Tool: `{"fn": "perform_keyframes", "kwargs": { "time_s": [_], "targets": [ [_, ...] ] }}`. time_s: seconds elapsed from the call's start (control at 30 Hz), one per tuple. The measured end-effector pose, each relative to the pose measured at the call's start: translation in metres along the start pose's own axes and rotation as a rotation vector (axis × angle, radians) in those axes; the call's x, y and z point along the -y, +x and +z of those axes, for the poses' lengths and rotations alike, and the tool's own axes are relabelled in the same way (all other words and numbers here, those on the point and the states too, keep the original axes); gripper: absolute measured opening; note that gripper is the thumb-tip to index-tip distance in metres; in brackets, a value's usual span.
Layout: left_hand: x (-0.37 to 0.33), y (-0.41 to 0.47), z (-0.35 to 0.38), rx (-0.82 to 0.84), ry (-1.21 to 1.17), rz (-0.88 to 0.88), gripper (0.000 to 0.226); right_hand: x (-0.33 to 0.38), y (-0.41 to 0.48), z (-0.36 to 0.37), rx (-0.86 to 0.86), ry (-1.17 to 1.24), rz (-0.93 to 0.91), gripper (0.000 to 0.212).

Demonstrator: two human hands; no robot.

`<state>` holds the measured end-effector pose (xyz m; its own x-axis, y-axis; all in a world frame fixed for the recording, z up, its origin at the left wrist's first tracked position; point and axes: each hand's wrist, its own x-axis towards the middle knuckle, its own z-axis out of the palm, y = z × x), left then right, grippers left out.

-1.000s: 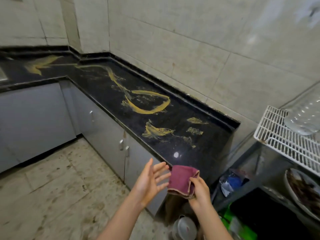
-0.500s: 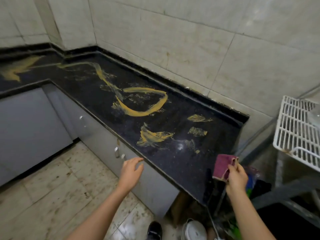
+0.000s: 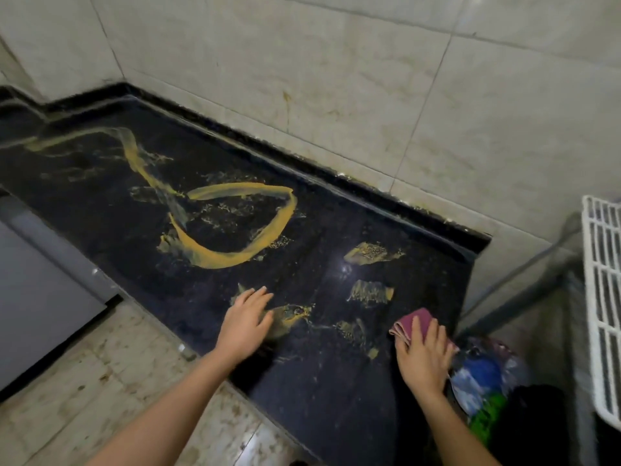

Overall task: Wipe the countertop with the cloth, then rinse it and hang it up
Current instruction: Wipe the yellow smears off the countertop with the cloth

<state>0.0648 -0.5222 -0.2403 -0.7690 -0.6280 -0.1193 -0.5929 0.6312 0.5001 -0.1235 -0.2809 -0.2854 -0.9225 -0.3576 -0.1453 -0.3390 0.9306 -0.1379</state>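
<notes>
Broadly, the counter (image 3: 329, 381) carries yellow smears (image 3: 235, 257), none yet wiped. Left hand (image 3: 247, 322) rests spread and flat, likely as a brace; right hand (image 3: 423, 354) presses the cloth (image 3: 411, 322) down near the counter's right end, apparently to begin wiping.

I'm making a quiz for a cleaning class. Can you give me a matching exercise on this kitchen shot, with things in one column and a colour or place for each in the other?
Things:
1. cloth
2. smears
3. left hand
4. rack

Descriptions:
A. yellow, spread over the countertop
B. white, at the far right
C. maroon, under the right hand
D. bare, flat on the front of the countertop

Pairs: 1-C, 2-A, 3-D, 4-B
</notes>
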Motion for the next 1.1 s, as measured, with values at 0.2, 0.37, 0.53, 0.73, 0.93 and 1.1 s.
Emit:
{"fn": "perform_keyframes", "kwargs": {
  "time_s": [0.2,0.37,0.53,0.73,0.93,1.1],
  "targets": [
    [-0.034,0.084,0.021,0.247,0.201,0.103,0.056,-0.001,0.041,-0.001,0.105,-0.050,0.116,0.064],
    [-0.045,0.131,0.034,0.346,0.346,0.208,0.064,-0.003,0.083,-0.007,0.147,-0.038,0.183,0.054],
    [-0.029,0.138,0.039,0.441,0.448,0.272,0.072,-0.019,0.188,-0.029,0.140,-0.023,0.129,0.053],
    [-0.022,0.144,0.044,0.465,0.503,0.274,0.073,-0.025,0.259,-0.026,0.099,-0.031,0.032,0.053],
    [-0.028,0.148,0.043,0.535,0.476,0.231,0.074,-0.024,0.222,-0.021,0.122,0.009,-0.021,0.054],
    [-0.033,0.150,0.039,0.559,0.477,0.235,0.073,-0.015,0.126,-0.010,0.202,-0.011,-0.093,0.053]
  ]
}}
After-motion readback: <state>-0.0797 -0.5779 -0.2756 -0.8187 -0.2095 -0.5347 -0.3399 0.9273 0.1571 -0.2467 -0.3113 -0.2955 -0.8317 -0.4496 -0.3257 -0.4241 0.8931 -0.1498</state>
